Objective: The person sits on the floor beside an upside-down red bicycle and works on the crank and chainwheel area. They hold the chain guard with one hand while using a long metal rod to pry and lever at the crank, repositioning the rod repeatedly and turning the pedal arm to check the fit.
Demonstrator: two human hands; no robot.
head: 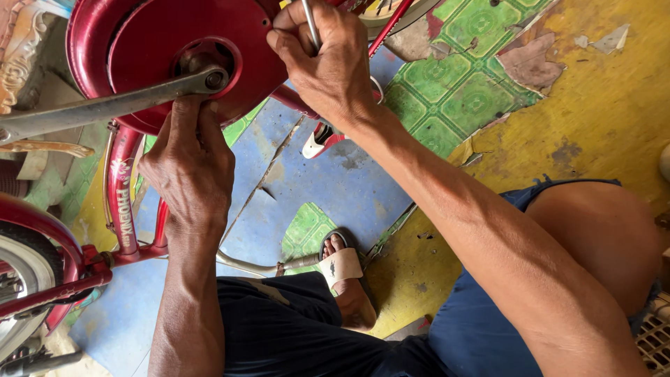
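Two bare hands working on a red bicycle's round metal chain guard (pixel 174 49).

Going left to right: white-walled tyre (pixel 17 269) at the edge, then the red frame tube (pixel 124 188). Left hand (pixel 188 167) has its fingers pressed up against the guard's lower rim, just under the grey steel crank arm (pixel 105 105), not closed round anything. Right hand (pixel 328 63) is clenched tight on a thin silver metal tool (pixel 310 24) at the guard's right edge.

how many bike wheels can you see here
1: a white-walled wheel at the lower left edge, behind the red frame. The left hand rests below the chain guard; any other wheel lies out of view.
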